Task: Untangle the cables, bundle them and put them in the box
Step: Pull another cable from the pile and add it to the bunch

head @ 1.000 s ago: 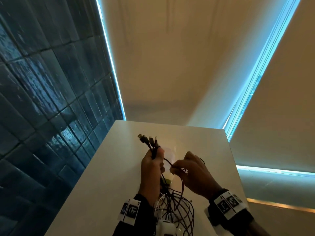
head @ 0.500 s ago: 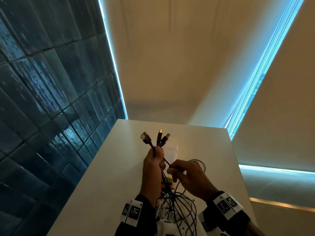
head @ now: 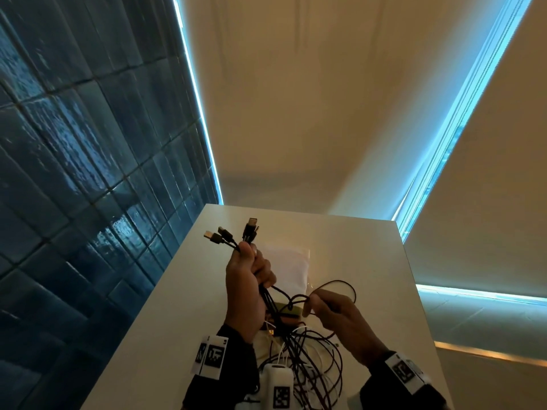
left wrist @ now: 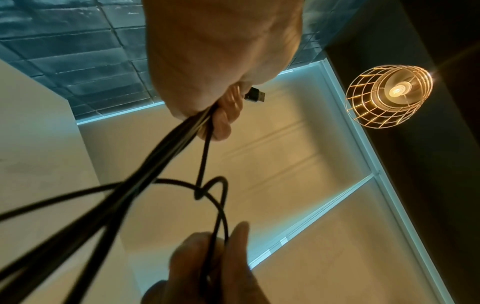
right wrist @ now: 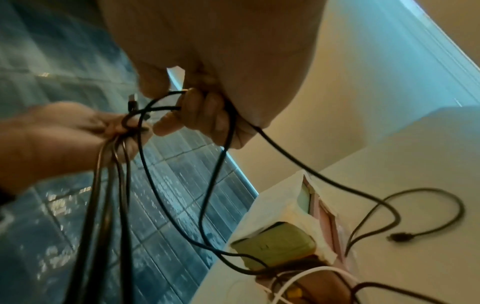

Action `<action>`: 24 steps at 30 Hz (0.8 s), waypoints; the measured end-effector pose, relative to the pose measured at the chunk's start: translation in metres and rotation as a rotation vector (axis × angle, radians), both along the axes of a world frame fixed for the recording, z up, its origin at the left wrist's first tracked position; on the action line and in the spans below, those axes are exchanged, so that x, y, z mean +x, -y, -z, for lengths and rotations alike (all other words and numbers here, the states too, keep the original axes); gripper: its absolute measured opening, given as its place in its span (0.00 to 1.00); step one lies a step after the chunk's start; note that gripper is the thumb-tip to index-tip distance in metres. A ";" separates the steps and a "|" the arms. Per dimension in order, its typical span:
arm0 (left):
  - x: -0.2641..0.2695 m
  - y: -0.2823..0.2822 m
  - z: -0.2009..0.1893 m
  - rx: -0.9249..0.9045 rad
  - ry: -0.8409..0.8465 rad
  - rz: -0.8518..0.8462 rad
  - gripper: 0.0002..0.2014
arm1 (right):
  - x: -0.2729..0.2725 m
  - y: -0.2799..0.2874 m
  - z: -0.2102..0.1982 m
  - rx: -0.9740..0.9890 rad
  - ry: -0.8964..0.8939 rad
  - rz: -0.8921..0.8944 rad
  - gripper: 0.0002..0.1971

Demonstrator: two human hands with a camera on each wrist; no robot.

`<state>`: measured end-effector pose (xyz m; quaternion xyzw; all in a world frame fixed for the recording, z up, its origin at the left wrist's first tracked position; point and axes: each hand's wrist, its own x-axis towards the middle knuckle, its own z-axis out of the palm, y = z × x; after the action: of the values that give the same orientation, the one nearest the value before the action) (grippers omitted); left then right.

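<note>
My left hand (head: pixel 248 279) grips a bunch of black cables (head: pixel 268 300) above the white table (head: pixel 370 261), with their plug ends (head: pixel 233 232) sticking up past the fingers. My right hand (head: pixel 334 312) pinches a loop of one black cable (head: pixel 340 284) just to the right. The left wrist view shows the same bunch (left wrist: pixel 166 148) running through the left fist (left wrist: pixel 223 115), and the right fingers (left wrist: pixel 221 257) holding the loop. More black and white cables (head: pixel 302 359) hang tangled below both hands. A box wrapped in clear plastic (right wrist: pixel 293 226) lies under them.
A clear plastic bag (head: pixel 287 267) lies on the table behind my hands. A loose black cable end (right wrist: pixel 400 236) rests on the table at the right. A blue tiled wall (head: pixel 88 173) runs along the left. A wire cage lamp (left wrist: pixel 389 94) hangs overhead.
My left hand has risen a little with the bunch, and the plugs have fanned out to the left. The right hand has pulled its cable loop out to the right.
</note>
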<state>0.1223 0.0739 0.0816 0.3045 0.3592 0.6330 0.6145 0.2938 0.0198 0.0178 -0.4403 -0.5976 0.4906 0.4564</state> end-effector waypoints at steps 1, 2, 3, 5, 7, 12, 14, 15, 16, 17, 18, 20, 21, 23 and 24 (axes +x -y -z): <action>-0.001 0.000 0.001 0.002 -0.004 -0.005 0.18 | 0.001 -0.001 0.000 -0.011 -0.017 0.019 0.20; -0.003 0.000 0.001 0.005 -0.004 -0.012 0.18 | 0.003 -0.003 0.002 -0.017 -0.015 0.029 0.18; -0.005 0.000 0.001 0.010 -0.001 -0.022 0.18 | 0.006 -0.004 0.003 -0.016 -0.008 0.029 0.15; -0.010 0.000 0.001 0.015 0.013 -0.051 0.18 | 0.015 -0.006 0.009 -0.013 0.015 0.037 0.11; -0.014 0.000 0.002 0.009 0.037 -0.075 0.18 | 0.025 -0.005 0.016 0.023 0.074 0.067 0.07; -0.009 0.007 0.006 0.002 0.014 -0.048 0.18 | 0.030 -0.004 0.026 0.064 0.405 -0.053 0.07; -0.006 0.009 0.004 0.011 -0.006 -0.010 0.18 | 0.028 -0.006 0.012 0.045 0.529 -0.169 0.13; -0.005 0.010 0.003 0.015 -0.010 0.011 0.18 | 0.026 -0.008 0.001 0.042 0.523 -0.174 0.17; -0.003 0.010 0.002 0.020 -0.016 0.031 0.18 | 0.022 -0.012 -0.012 0.046 0.479 -0.140 0.19; -0.001 0.011 0.001 0.027 -0.025 0.051 0.17 | 0.016 -0.015 -0.024 0.050 0.411 -0.103 0.18; 0.000 0.013 -0.001 0.033 -0.035 0.074 0.17 | 0.008 -0.019 -0.033 0.033 0.353 -0.099 0.16; 0.004 0.016 -0.004 0.039 -0.035 0.122 0.17 | -0.012 -0.025 -0.042 -0.041 0.321 -0.178 0.12; 0.004 0.017 -0.005 0.038 -0.034 0.139 0.16 | -0.020 -0.026 -0.041 -0.082 0.301 -0.208 0.11; 0.003 0.017 -0.006 0.046 -0.061 0.139 0.16 | -0.030 -0.026 -0.035 -0.162 0.150 -0.191 0.10; 0.001 0.017 -0.007 0.057 -0.077 0.132 0.16 | -0.032 -0.025 -0.032 -0.201 0.066 -0.176 0.09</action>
<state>0.1234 0.0573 0.0883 0.3689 0.3435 0.5889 0.6318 0.2621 0.0447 0.0496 -0.4457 -0.5964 0.5715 0.3452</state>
